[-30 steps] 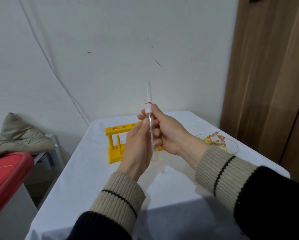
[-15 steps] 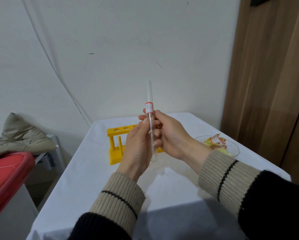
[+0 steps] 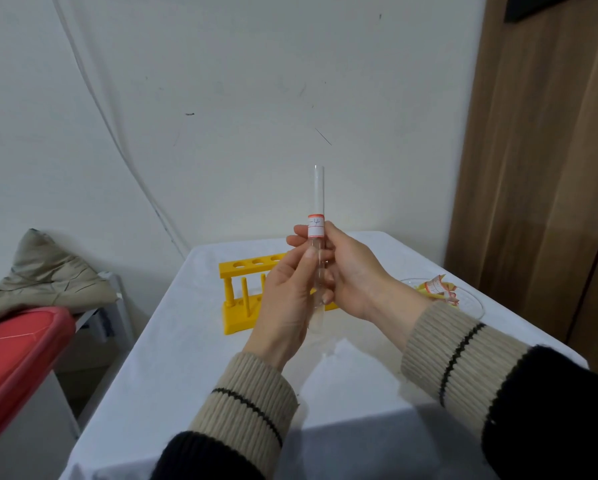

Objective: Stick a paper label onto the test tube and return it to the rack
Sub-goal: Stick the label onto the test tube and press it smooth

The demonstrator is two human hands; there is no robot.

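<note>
A clear glass test tube (image 3: 318, 192) stands upright in the air above the table, open end up. A white paper label with orange edges (image 3: 315, 226) is wrapped around its middle. My left hand (image 3: 287, 299) grips the tube's lower half, thumb along the glass. My right hand (image 3: 353, 275) holds it from the right, fingers pressed just under the label. Behind my hands on the table stands the yellow rack (image 3: 242, 292), its visible holes without tubes; its right part is hidden by my hands.
A clear dish (image 3: 470, 306) with more orange-edged labels and yellow scraps sits at the table's right edge. The table wears a white cloth (image 3: 173, 358). A red lid (image 3: 17, 355) and beige cloth (image 3: 38, 278) lie left, a wooden door (image 3: 539, 168) right.
Both hands and the tube have kept nearly the same pose. The tube has turned slightly, so the label's handwritten mark now faces me.
</note>
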